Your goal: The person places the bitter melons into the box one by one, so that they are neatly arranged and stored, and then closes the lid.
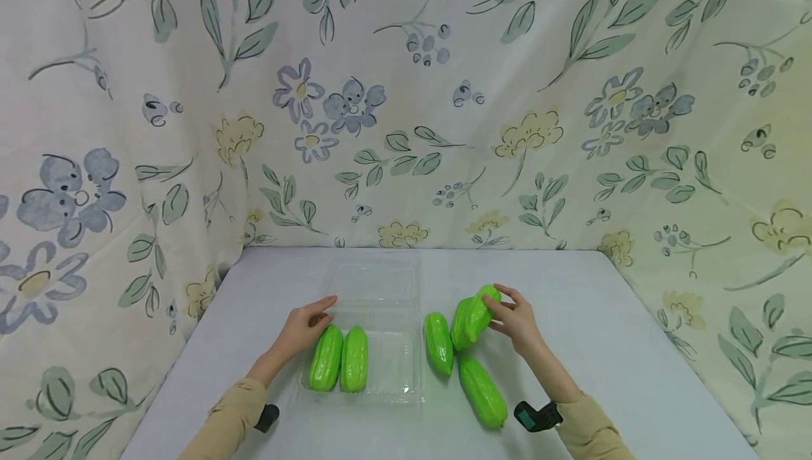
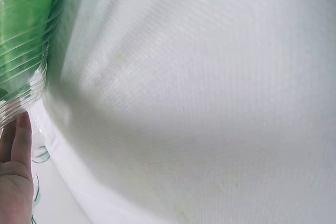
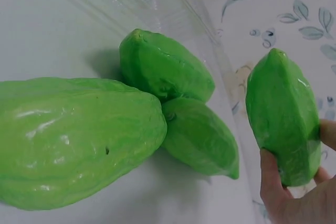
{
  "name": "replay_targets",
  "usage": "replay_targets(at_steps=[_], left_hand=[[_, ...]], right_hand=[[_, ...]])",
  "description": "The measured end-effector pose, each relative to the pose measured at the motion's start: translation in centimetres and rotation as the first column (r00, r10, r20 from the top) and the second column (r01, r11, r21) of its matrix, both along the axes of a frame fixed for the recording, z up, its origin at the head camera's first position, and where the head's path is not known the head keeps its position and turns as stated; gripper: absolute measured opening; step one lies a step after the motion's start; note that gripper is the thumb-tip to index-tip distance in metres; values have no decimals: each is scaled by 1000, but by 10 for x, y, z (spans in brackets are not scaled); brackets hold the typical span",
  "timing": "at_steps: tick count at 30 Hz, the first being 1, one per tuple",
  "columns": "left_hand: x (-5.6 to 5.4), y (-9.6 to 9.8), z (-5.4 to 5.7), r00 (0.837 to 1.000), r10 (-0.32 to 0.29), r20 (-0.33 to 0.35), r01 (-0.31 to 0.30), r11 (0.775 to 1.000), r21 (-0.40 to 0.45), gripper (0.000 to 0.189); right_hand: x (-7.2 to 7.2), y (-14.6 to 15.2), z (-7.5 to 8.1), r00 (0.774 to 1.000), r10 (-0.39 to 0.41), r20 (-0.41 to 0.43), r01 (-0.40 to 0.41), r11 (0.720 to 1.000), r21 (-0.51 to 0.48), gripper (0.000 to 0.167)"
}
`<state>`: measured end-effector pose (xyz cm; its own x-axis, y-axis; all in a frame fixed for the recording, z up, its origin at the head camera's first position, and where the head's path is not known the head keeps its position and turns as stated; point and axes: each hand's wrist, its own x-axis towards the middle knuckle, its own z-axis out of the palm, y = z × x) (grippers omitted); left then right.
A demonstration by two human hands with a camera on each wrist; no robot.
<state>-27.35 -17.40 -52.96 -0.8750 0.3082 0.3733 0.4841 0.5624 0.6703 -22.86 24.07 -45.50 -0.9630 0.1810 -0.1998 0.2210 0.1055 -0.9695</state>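
My right hand (image 1: 517, 319) grips a ridged green papaya (image 1: 483, 308) between thumb and fingers; in the right wrist view this papaya (image 3: 283, 114) is tilted and raised, apart from the others. Below it, three more papayas lie on the table: one at the left (image 1: 438, 344), one partly hidden behind the held one (image 1: 461, 319), and one nearer the front (image 1: 482, 391). An open clear plastic box (image 1: 393, 365) has two papayas side by side in its left half. My left hand (image 1: 303, 326) holds the box's left side near the fold; its fingertips meet the ribbed wall in the left wrist view.
The box's clear lid (image 1: 374, 282) lies folded back, away from me. A white cloth covers the table (image 1: 558, 291), and a flowered curtain (image 1: 406, 94) hangs behind and at both sides. Dark wrist cameras sit at both cuffs.
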Motion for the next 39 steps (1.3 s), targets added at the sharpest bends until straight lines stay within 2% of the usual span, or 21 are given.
replay_targets(at_steps=[22,39], left_hand=[[-1,-1,-2,1000,-9,-15,9,1000,11,41],[-1,0,-3,1000,3,9,-3,1000,-7,41]], right_hand=[[-2,-19,6,1000,8,-10,-8,998,-61,55],[-1,-37,12,999,48,-17,-48,998,-27,52]])
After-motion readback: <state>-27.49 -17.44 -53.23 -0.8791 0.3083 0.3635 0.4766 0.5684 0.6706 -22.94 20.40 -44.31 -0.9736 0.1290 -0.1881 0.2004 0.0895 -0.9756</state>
